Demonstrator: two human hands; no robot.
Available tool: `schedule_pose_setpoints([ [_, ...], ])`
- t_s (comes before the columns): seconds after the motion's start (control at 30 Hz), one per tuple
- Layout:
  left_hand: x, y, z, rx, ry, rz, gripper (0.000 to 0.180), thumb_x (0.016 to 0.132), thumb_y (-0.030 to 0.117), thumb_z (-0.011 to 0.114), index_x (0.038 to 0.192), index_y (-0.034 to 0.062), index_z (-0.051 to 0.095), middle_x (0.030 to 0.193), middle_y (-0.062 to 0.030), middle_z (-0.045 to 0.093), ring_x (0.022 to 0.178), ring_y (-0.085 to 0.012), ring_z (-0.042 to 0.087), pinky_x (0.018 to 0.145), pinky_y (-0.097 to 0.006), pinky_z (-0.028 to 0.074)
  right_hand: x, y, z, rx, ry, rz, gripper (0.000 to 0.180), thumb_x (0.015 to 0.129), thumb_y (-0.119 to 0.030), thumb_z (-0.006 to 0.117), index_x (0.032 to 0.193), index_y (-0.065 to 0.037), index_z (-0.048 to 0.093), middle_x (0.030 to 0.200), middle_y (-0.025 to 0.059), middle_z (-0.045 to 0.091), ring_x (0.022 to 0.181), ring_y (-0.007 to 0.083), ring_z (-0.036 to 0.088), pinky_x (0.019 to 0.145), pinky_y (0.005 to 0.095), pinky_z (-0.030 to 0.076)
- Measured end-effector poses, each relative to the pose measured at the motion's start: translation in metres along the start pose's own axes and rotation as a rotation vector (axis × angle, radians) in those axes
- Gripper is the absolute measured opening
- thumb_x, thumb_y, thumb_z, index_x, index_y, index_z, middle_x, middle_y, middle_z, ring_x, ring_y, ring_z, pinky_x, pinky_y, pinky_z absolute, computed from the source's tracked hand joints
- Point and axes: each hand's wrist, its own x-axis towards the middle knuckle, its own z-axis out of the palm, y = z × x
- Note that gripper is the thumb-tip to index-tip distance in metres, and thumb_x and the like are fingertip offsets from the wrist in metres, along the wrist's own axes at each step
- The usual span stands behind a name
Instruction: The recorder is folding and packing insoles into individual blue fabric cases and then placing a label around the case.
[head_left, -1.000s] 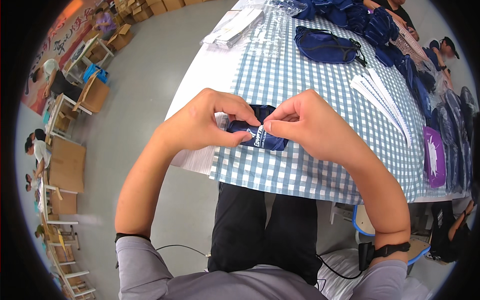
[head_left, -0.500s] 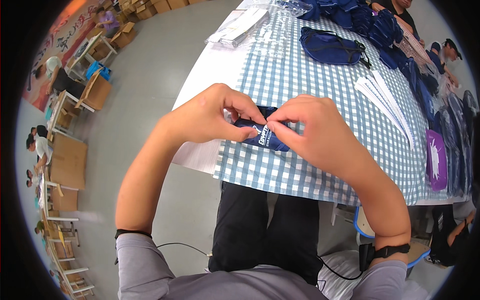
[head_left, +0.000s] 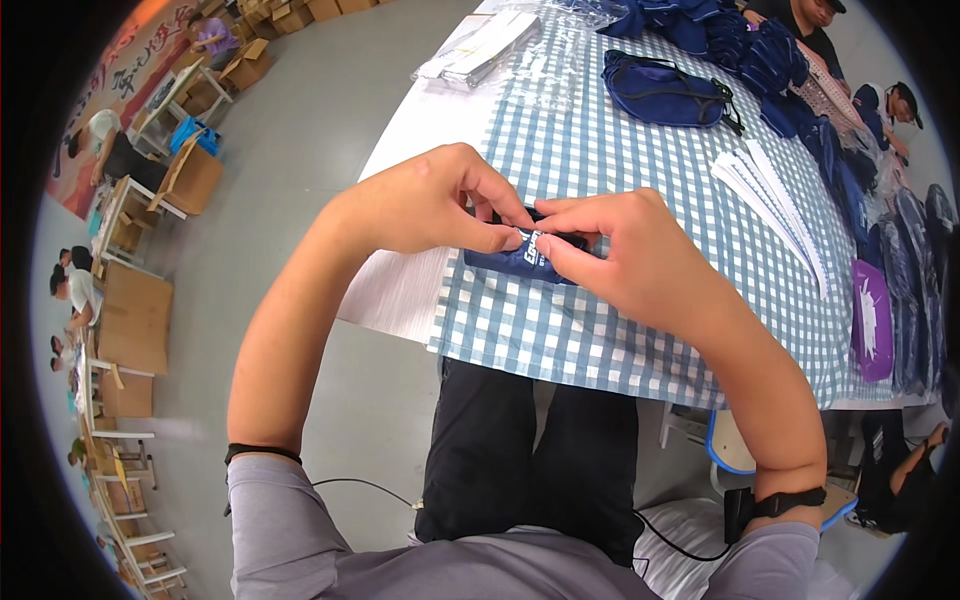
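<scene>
A small navy fabric piece (head_left: 500, 262) with white print lies on the checked tablecloth (head_left: 560, 350) in front of me. My left hand (head_left: 430, 205) pinches its upper edge, thumb on the front and fingers behind. From the other side my right hand (head_left: 645, 260) grips the same edge with thumb and forefinger, close to the left fingertips. The thumbs cover part of the print, and what lies behind the fabric is hidden by my fingers.
Beyond my hands lie navy eye masks with black straps (head_left: 665, 92). White paper strips (head_left: 765, 205) are fanned out at the right, near a purple packet (head_left: 872, 320). Clear plastic bags (head_left: 545, 75) and more navy items (head_left: 690, 25) fill the far side. People sit at the far right.
Both hands have shifted slightly away from me with the fabric's upper edge. The piece looks flatter, and more of its print is covered by my fingers.
</scene>
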Motion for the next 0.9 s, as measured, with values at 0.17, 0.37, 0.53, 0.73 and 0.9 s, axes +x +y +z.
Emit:
schedule_pose_setpoints([
  [0.17,0.001,-0.011,0.002,0.002,0.036,0.080,0.022,0.091,0.023,0.085,0.108,0.0082,0.089,0.069,0.0004,0.070,0.063,-0.0067,0.055,0.060,-0.028,0.043,0.003,0.005,0.003,-0.054,-0.056,-0.012,0.027,0.097,-0.018,0.073,0.104,0.008,0.080,0.101,0.0286,0.078,0.061,0.0373,0.068,0.069,0.0428,0.057],
  [0.37,0.000,-0.003,0.001,-0.002,0.022,0.012,0.023,0.088,0.022,0.087,0.108,0.0115,0.090,0.080,-0.0011,0.077,0.076,-0.0106,0.063,0.074,-0.029,0.050,-0.001,0.008,0.012,-0.232,0.111,-0.246,0.022,0.095,-0.013,0.075,0.105,0.005,0.082,0.105,0.0224,0.081,0.088,0.0337,0.070,0.089,0.0432,0.057],
  [0.53,-0.001,-0.004,0.002,-0.027,0.012,-0.008,0.022,0.089,0.019,0.087,0.109,0.0096,0.089,0.085,-0.0025,0.080,0.075,-0.0104,0.064,0.075,-0.029,0.051,0.001,0.006,0.007,-0.178,0.085,-0.309,0.018,0.094,-0.009,0.075,0.106,0.002,0.082,0.097,0.0162,0.080,0.091,0.0325,0.069,0.088,0.0437,0.056],
  [0.73,-0.003,-0.004,0.003,-0.066,0.026,-0.013,0.023,0.088,0.016,0.086,0.109,0.0065,0.088,0.086,-0.0034,0.081,0.077,-0.0099,0.065,0.076,-0.028,0.052,-0.002,0.004,0.008,-0.088,0.003,-0.192,0.018,0.095,-0.008,0.074,0.107,0.002,0.082,0.090,0.0169,0.078,0.088,0.0334,0.068,0.085,0.0446,0.056],
  [0.9,-0.006,-0.001,0.004,-0.045,0.040,0.017,0.023,0.088,0.014,0.086,0.109,0.0041,0.086,0.088,-0.0034,0.080,0.080,-0.0108,0.068,0.078,-0.028,0.053,-0.003,-0.001,0.006,-0.097,-0.002,-0.133,0.020,0.096,-0.009,0.073,0.109,0.004,0.080,0.089,0.0207,0.076,0.088,0.0352,0.068,0.085,0.0456,0.056],
])
